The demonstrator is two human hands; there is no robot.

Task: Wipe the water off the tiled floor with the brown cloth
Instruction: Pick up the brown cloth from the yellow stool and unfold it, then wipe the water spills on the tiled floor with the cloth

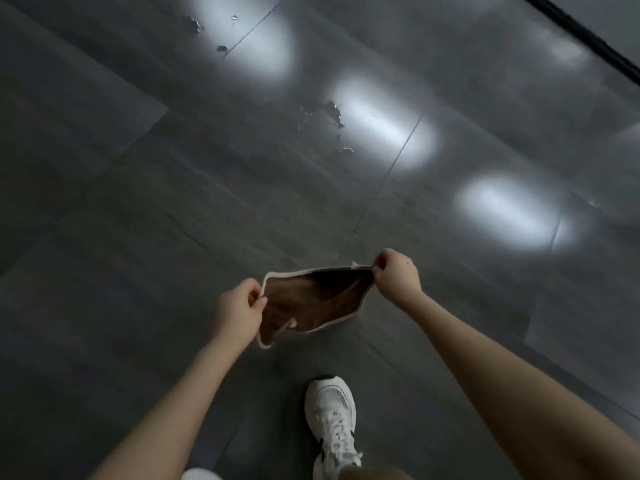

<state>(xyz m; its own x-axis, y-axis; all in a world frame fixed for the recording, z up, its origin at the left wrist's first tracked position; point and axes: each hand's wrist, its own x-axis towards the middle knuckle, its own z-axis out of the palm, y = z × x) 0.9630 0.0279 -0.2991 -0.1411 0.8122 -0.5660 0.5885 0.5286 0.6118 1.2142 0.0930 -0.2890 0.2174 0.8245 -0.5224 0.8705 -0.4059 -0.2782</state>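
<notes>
Cloth (pixel 313 299) stretched lower centre, both hands' fingers (pixel 258 301) pinched on its corners, likely opening it for water (pixel 334 112) upper centre.

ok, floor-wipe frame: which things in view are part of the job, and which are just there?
Part of the job:
- brown cloth, stretched between left hand and right hand, off the floor
- nearer water patch
- farther water drops
- tiled floor

Just there:
- white sneaker
- black strip at top right
</notes>
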